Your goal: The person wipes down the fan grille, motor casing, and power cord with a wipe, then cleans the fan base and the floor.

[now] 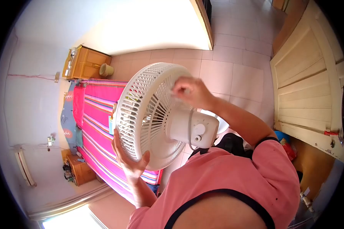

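A white electric fan [153, 114] is tilted in front of my body, the back of its slotted guard and its motor housing [198, 129] facing me. The housing carries a dial and a knob. My left hand [132, 156] is wrapped round the guard's lower left rim, thumb on the near side and fingers on the outer edge. At the upper back of the guard is my right hand [191, 91], its fingers curled into a pinch and slightly blurred. Whether something small is between those fingertips I cannot make out. The fan's stand is mostly hidden.
Behind the fan lies a bed with a pink striped cover [99, 114]. A wooden cabinet [90, 63] with a small bin [106, 70] stands beyond it, and another wooden cabinet [82, 170] at the left. A cream door [307, 84] stands at the right, beside the tiled floor [233, 72].
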Available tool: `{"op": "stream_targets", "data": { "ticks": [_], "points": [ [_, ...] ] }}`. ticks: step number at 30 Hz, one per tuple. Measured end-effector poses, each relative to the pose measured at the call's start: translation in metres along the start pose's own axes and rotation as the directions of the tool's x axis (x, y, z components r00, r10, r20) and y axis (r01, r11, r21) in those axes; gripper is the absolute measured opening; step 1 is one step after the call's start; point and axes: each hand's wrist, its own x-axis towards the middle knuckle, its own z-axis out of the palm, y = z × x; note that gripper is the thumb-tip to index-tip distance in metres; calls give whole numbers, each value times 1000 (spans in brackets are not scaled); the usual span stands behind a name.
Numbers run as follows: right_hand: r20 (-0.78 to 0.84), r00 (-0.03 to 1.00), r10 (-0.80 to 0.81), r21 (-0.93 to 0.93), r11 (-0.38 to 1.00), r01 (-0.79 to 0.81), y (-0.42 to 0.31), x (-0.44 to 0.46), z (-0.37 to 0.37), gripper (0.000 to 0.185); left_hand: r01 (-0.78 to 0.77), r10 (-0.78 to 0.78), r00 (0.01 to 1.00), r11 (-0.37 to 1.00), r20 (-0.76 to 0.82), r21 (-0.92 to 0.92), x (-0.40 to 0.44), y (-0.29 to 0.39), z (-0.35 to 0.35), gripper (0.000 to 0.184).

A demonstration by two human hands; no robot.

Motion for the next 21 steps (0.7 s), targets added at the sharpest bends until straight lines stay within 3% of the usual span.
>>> {"op": "stream_targets", "data": {
  "ticks": [1, 3, 5, 6, 7, 9, 11, 13, 16, 19, 21],
  "points": [
    [14, 1000, -1, 3, 1000, 1, -5, 11, -1, 8, -5, 5, 1000, 1000, 9, 1, 0, 0, 0, 113],
    [-174, 985, -15, 44, 999, 23, -16, 28, -3, 9, 12, -12, 1000, 1000, -7, -13, 0, 1, 1, 114],
    [-167, 986, 2, 53, 999, 7, -9, 20, 1, 10, -5, 5, 1000, 1000, 3, -5, 2, -1, 0, 114],
    [-13, 999, 34, 59, 998, -33, -8, 7, 2, 9, -100, 100, 995, 994, -13, 49, 5, -3, 0, 105],
    [146, 987, 67, 59, 995, -76, -6, -5, 4, 9, -92, 93, 995, 995, -28, 49, 6, -3, 0, 105],
    [252, 964, 86, 79, 991, -109, -6, -14, 6, 9, -80, 80, 997, 997, -16, 16, 4, -1, -1, 104],
    [184, 983, -24, 4, 1000, 24, -13, -3, 2, 9, -58, 57, 998, 998, -25, -17, 4, -2, 0, 104],
    [-74, 982, -176, -51, 984, 172, -20, 25, -3, 12, -81, 81, 997, 997, -13, 0, 5, -3, -1, 103],
    [-119, 982, -149, -100, 985, 138, -26, 27, -1, 13, -72, 73, 997, 997, -14, 30, 5, -1, -2, 102],
    [255, 946, -198, -30, 977, 213, -25, -5, 10, 19, -70, 71, 997, 996, -29, 57, 5, -1, -2, 103],
    [333, 918, -214, -89, 962, 257, -24, -3, 7, 20, -57, 58, 998, 998, -17, 33, 5, -3, -3, 103]
  ]
}}
